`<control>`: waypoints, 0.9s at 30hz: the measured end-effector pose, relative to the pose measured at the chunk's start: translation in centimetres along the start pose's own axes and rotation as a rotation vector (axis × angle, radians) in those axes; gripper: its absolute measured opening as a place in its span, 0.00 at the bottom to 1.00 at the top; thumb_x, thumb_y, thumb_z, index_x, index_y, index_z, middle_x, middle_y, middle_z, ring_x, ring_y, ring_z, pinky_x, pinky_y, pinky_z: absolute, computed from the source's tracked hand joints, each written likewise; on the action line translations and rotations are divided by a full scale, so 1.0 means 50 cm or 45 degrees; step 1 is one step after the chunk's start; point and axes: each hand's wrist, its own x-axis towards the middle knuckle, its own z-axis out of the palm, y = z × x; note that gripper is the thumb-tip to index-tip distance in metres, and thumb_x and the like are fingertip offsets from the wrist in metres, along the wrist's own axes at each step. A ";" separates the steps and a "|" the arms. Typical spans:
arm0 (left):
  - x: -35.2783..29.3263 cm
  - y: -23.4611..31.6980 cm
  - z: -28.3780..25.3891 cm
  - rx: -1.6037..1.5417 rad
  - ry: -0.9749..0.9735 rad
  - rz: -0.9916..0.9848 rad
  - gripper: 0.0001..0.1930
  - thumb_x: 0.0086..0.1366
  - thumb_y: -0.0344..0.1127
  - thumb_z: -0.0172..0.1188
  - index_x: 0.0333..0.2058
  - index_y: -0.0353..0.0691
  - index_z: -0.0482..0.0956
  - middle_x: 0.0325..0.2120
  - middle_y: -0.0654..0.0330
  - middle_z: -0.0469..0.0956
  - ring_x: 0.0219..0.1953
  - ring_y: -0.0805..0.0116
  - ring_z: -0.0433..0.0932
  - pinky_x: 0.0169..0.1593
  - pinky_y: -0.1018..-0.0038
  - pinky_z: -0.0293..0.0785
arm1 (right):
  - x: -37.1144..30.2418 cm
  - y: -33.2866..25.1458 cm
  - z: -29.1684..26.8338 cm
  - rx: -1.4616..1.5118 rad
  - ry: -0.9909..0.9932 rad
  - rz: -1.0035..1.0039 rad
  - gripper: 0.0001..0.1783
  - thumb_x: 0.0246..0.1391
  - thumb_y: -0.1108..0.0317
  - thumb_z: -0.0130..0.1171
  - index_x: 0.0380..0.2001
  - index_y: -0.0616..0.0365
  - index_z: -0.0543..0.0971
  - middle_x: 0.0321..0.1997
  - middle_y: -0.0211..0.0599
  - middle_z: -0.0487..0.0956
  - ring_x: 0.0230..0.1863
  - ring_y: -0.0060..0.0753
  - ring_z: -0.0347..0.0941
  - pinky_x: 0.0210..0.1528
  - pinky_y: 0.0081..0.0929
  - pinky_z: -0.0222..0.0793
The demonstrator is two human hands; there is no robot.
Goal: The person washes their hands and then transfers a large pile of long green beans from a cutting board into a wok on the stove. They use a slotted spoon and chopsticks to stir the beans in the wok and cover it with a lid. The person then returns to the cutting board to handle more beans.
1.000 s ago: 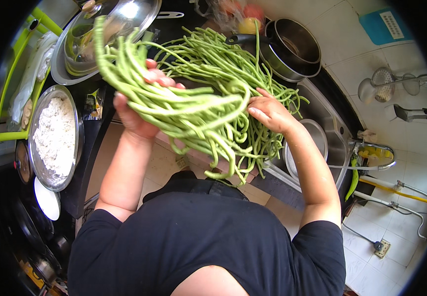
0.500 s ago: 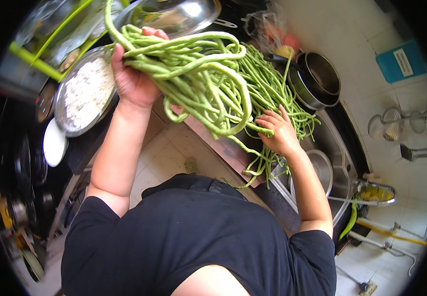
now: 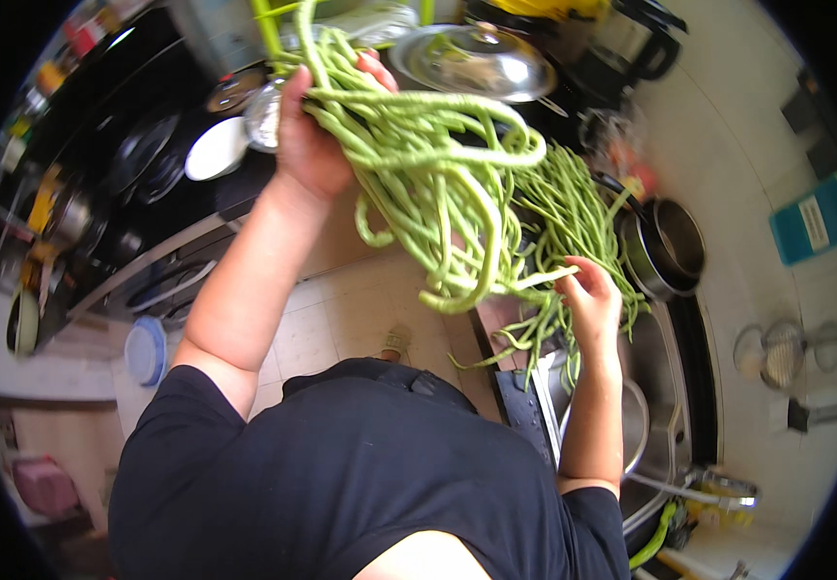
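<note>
Left hand [image 3: 317,145] clamps the beans [image 3: 438,193] high, right hand [image 3: 591,300] pinches loose ends by the sink [image 3: 675,406]; we should gather strays before lifting.

The tabletop [image 3: 728,290] carries a heap of long green beans [image 3: 573,208] along its near edge, with a dark pot [image 3: 670,246] just beside them. A shiny metal lid [image 3: 472,63] sits toward the far end, and a sink [image 3: 646,406] is set into the tabletop beyond the pot.

Left hand [image 3: 314,145] with long-bean bunch [image 3: 438,193] now higher; right hand [image 3: 591,302] lower, nearer the sink [image 3: 675,406]
</note>
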 end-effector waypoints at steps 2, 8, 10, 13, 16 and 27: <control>-0.058 0.008 0.012 0.082 0.089 -0.003 0.34 0.51 0.46 0.64 0.51 0.34 0.62 0.41 0.57 0.71 0.48 0.62 0.69 0.56 0.63 0.64 | -0.020 -0.016 0.020 0.172 -0.094 -0.180 0.19 0.51 0.74 0.54 0.49 0.60 0.72 0.35 0.33 0.77 0.36 0.20 0.72 0.36 0.18 0.68; -0.162 0.026 0.015 0.334 0.356 0.170 0.39 0.47 0.47 0.65 0.54 0.33 0.59 0.39 0.58 0.73 0.45 0.61 0.70 0.53 0.61 0.66 | 0.033 0.098 0.044 0.344 -0.187 0.022 0.24 0.55 0.65 0.51 0.56 0.55 0.67 0.46 0.37 0.76 0.43 0.27 0.73 0.41 0.25 0.70; -0.197 0.054 0.021 0.404 0.446 0.240 0.36 0.46 0.45 0.66 0.52 0.37 0.61 0.39 0.60 0.72 0.45 0.61 0.71 0.55 0.61 0.65 | 0.065 0.193 0.055 0.123 -0.318 0.400 0.27 0.53 0.61 0.56 0.56 0.55 0.67 0.47 0.34 0.76 0.46 0.27 0.72 0.42 0.26 0.69; -0.252 0.097 0.023 0.294 0.443 0.275 0.29 0.50 0.44 0.63 0.47 0.34 0.66 0.40 0.56 0.72 0.46 0.59 0.69 0.55 0.59 0.65 | 0.065 0.207 0.075 -0.061 -0.585 0.179 0.22 0.54 0.66 0.56 0.51 0.61 0.70 0.42 0.36 0.79 0.41 0.24 0.75 0.39 0.18 0.69; -0.292 0.147 -0.001 0.385 0.470 0.384 0.26 0.53 0.42 0.61 0.47 0.32 0.67 0.41 0.54 0.72 0.49 0.57 0.67 0.59 0.60 0.61 | 0.028 0.107 0.081 -0.609 -0.394 0.250 0.17 0.48 0.66 0.62 0.41 0.62 0.77 0.28 0.37 0.81 0.30 0.22 0.76 0.31 0.19 0.69; -0.264 0.114 -0.107 0.258 1.021 0.499 0.22 0.56 0.40 0.60 0.46 0.35 0.70 0.43 0.55 0.75 0.51 0.56 0.68 0.60 0.56 0.60 | -0.032 -0.031 -0.051 -0.741 0.456 -0.538 0.07 0.44 0.70 0.64 0.29 0.59 0.79 0.26 0.28 0.70 0.23 0.20 0.65 0.26 0.17 0.63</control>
